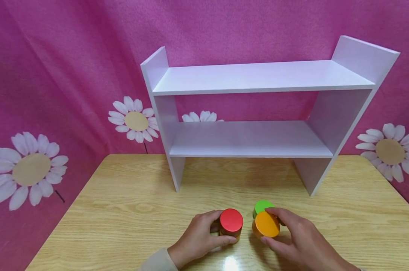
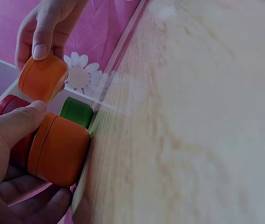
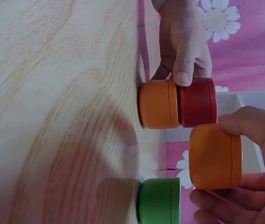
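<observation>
Two small round lidded tins are stacked on the table: a red tin on top of an orange tin. My left hand holds this stack from the left, its thumb near the seam between the two and its fingers round the far side. My right hand grips a second orange tin between thumb and fingers, lifted off the table to the right of the stack. Behind it, partly hidden in the head view, a green tin stands on the table.
A white two-level shelf stands on the wooden table, farther back than the tins. A pink cloth with large white daisies hangs behind and at the sides.
</observation>
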The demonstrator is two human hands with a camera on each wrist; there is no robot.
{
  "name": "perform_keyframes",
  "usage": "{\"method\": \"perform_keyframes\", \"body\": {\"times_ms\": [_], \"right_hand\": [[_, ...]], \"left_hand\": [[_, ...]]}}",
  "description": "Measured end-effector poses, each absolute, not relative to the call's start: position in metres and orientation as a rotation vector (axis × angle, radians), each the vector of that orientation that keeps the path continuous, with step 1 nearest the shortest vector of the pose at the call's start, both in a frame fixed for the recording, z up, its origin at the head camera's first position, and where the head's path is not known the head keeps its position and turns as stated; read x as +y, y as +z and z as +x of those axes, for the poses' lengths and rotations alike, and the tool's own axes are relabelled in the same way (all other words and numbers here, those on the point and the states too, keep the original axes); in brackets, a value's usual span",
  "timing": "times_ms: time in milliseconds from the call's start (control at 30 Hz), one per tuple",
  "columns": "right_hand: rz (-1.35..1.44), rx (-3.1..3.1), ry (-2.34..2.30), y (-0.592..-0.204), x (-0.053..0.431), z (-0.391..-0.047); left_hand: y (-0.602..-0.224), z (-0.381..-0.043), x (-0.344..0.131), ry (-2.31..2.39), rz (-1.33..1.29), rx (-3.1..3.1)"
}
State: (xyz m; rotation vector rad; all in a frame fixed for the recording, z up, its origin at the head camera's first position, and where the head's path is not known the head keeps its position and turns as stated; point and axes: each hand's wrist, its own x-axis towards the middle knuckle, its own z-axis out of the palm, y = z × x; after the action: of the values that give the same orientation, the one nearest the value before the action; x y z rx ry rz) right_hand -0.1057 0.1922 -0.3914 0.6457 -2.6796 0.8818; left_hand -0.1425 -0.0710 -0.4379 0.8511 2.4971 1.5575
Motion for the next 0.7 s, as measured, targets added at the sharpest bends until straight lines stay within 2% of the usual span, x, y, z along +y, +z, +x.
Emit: {"method": "perform_keyframes", "body": {"times_ms": [700], "right_hand": [[0.664, -2.579, 0.86, -0.3864, 0.1885, -0.1079]], "left_hand": [[-0.4388, -0.1415, -0.0712, 1.588, 0.863, 2.491]]}}
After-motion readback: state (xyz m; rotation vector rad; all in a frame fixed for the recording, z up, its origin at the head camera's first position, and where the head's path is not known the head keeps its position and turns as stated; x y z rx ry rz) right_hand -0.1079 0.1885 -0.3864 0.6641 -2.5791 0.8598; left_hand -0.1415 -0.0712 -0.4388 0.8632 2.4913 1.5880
